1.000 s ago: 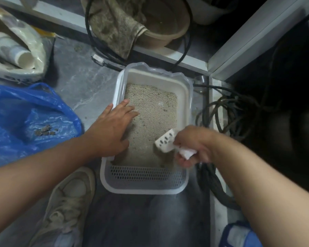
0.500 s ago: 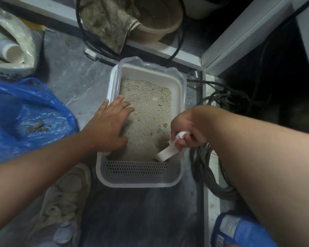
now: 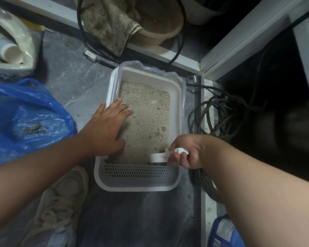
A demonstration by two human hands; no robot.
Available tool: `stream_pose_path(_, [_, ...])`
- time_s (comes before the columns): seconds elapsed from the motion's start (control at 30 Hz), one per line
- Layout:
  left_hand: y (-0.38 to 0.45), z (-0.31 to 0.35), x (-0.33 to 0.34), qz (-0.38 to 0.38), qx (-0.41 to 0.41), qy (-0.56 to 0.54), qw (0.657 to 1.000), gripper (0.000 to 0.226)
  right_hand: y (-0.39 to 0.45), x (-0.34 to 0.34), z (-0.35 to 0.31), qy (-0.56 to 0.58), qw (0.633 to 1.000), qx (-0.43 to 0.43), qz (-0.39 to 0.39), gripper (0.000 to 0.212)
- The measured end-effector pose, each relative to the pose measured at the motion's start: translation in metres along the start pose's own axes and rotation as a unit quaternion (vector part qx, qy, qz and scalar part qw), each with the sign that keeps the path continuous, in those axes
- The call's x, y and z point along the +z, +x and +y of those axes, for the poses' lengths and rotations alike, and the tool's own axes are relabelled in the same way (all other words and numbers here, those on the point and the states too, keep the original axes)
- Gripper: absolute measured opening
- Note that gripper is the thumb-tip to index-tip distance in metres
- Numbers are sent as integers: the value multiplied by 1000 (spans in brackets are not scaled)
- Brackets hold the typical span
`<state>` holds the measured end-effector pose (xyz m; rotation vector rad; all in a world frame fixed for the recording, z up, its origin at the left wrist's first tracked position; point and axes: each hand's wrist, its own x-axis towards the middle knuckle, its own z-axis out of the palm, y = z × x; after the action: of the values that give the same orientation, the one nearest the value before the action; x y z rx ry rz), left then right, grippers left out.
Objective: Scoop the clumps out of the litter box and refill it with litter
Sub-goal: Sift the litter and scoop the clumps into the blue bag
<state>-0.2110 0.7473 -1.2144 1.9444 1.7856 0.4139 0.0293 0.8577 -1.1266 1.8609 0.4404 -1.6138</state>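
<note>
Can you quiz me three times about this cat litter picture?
1. True or false: the left hand rests flat on the box rim.
2. What does the right hand grip? A) bag B) scoop C) shoe
3. Fill in: dark clumps already lie on the blue ____.

Key:
1. True; its fingers reach over the litter.
2. B, the white scoop, down in the box's near right corner.
3. bag, left of the box.
</note>
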Motion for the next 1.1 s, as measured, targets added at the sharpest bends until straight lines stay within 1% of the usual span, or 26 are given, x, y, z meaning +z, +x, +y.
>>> stream_pose_path(0.07, [-1,-1,0,-2,3,4,1000,96,6,-1,6,40,999,-20,14,26])
stream_pose_path(0.17, [-1,-2,-2,-5,3,6,1000,93,8,2,20,69,992,-99,47,22])
stream_pose_path(0.23, [-2,-3,-2,1,1,7,1000,92,8,11,36,99,982,-149,52,24])
stream_pose_path(0.3, [-2,-3,-2,2,1,6,1000,92,14,17,50,122,976,-174,51,24])
stream_pose_path(0.53, [-2,-1,-1,5,2,-4,1000,92,34,35,61,197,953,-214,82,24])
stream_pose_path(0.73, [-3,-2,-1,12,3,-11,1000,90,45,46,53,218,937,-254,97,27])
stream_pose_path(0.87, [-3,-2,-1,18,7,-12,1000,89,49,53,48,220,936,-255,105,28])
stream_pose_path(1.0, [-3,-2,-2,19,11,-5,1000,89,50,55,40,237,935,-251,85,22])
stream_pose_path(1.1, [-3,-1,-3,15,6,-4,1000,89,52,55,34,265,925,-255,90,19])
